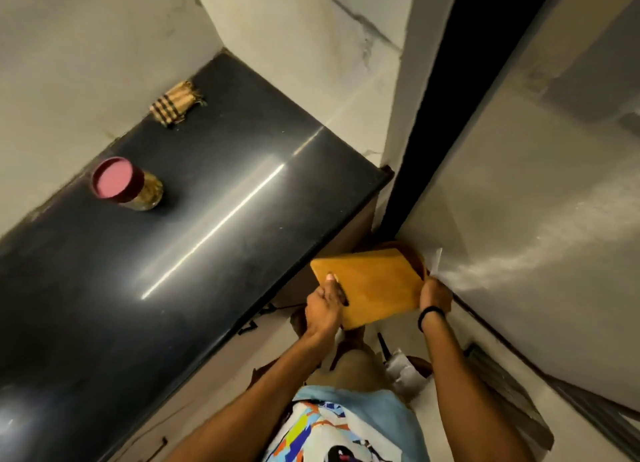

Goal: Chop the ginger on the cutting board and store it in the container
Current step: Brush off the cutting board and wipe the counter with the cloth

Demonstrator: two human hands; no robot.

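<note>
Head view: cutting board [377, 285] held in air, tilted, just off bench [207, 219] edge. Left hand [325, 307] and right hand [435, 297] grip opposite sides, fingers [329, 288] curled round edges. Two-handed hold likely for steady transfer to bench. Ginger not in view. Lidded jar [126, 184], probable container, on bench, well apart.

The person wears a light blue shirt [346, 427]. Its white front is full of bright orange, yellow, blue and black shapes. The legs are in tan pants [356, 368]. A thin black band [429, 318] goes round the wrist behind the right grip [434, 297]. Both forearms are bare.
</note>
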